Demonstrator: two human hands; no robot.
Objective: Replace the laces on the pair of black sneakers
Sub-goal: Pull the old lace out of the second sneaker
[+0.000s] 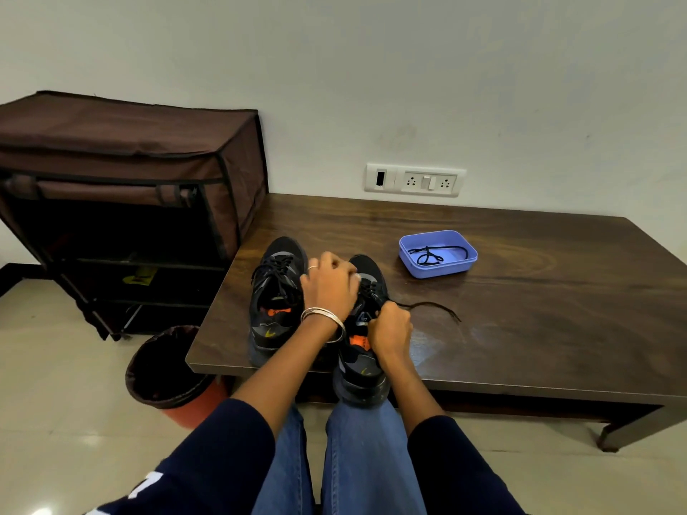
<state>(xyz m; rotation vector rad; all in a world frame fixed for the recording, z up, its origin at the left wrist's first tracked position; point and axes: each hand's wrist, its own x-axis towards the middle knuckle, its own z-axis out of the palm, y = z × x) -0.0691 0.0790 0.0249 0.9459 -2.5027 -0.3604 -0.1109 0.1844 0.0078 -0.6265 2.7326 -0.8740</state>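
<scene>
A: Closest to us, two knees in blue jeans (pixel 357 459), dark sleeves either side, and both hands are up on the right sneaker (pixel 362 351), which sits at the front edge of the wooden table (pixel 539 328) with its heel hanging over.

B: The right hand (pixel 390 330) is a tight fist by the shoe's collar, fingers curled round the black lace (pixel 431 306). You can see the loose end running off to the right across the tabletop.

A: And the left hand (pixel 329 286), bangles on the wrist, reaches across over the eyelets. Fingers bent down onto the lacing, a pinching grip by the look of it, though I can't tell exactly which strand it has.

B: Just beside it, the left sneaker (pixel 275 299) stands fully laced, toe pointing at the wall.

A: Further back and to the right, a blue tray (pixel 461 267) with a coiled black lace (pixel 431 254) inside, well apart from the shoes.

B: Down on the floor at left, a lined bin (pixel 167 369), behind it a brown fabric shoe rack (pixel 122 202). On the far wall, a switch panel (pixel 414 179).
</scene>
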